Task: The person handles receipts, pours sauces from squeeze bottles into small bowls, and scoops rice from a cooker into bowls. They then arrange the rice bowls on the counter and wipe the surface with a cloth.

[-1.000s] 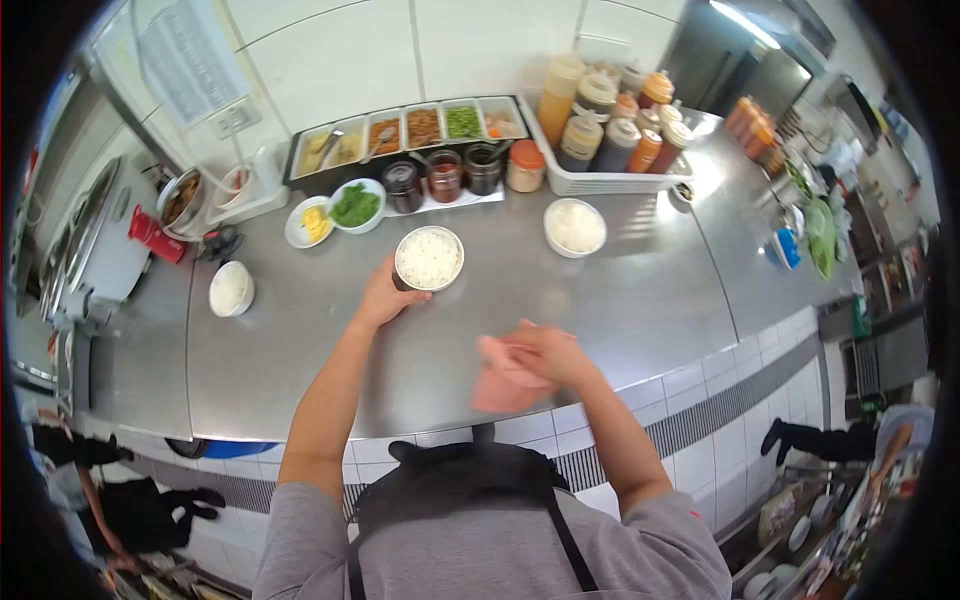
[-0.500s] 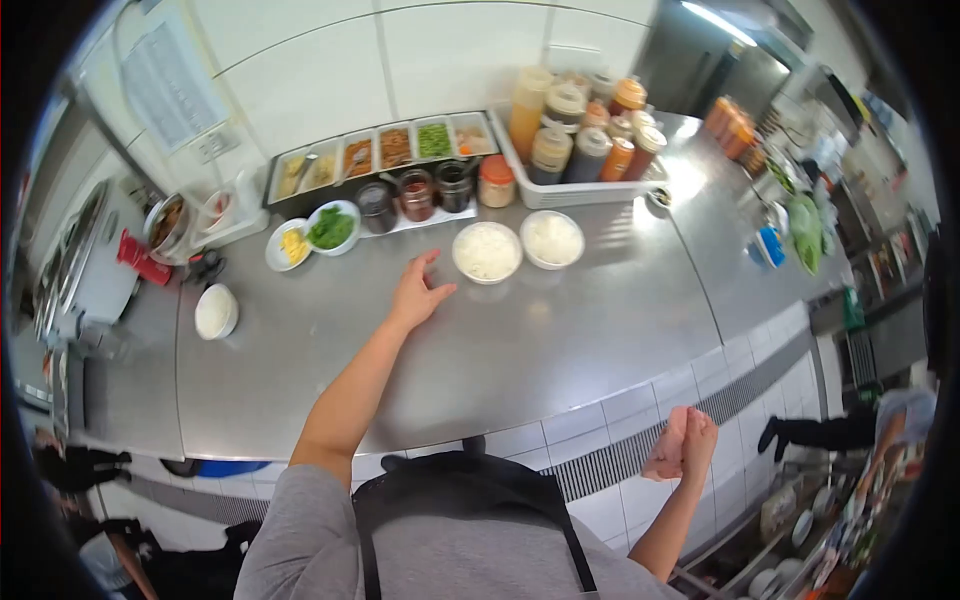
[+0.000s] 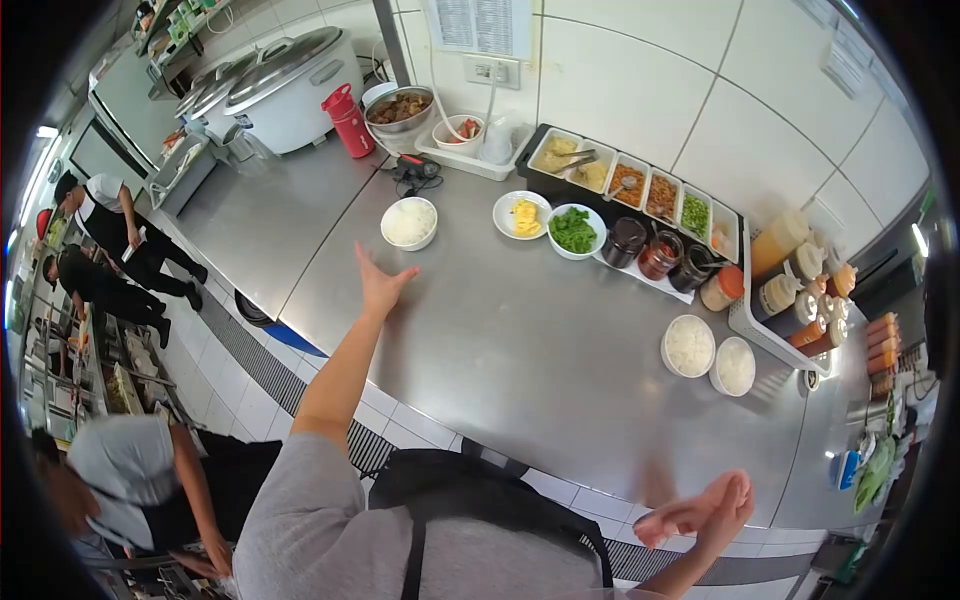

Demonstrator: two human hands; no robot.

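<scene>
My left hand point(image 3: 383, 283) is open over the steel counter, fingers spread, just below a white bowl of rice point(image 3: 409, 223) and not touching it. Low on the right, near the counter's front edge, my right hand point(image 3: 728, 508) is closed around a pink cloth point(image 3: 672, 517). Two more rice bowls, one point(image 3: 688, 346) beside the other point(image 3: 733, 367), stand at the right. A small plate with yellow pieces point(image 3: 522, 215) and a bowl of chopped greens point(image 3: 576, 232) sit side by side in the middle.
Behind are a topping tray point(image 3: 640, 185), dark jars point(image 3: 660, 255) and a basket of sauce bottles point(image 3: 790, 350). A red bottle point(image 3: 347, 121) and large cookers point(image 3: 290, 90) stand at the back left. A person point(image 3: 140, 480) is near at lower left; others are farther off.
The view has turned left. My left hand has moved from beside the paired rice bowls to near the single one. My right hand still grips the cloth, now closer to the counter edge.
</scene>
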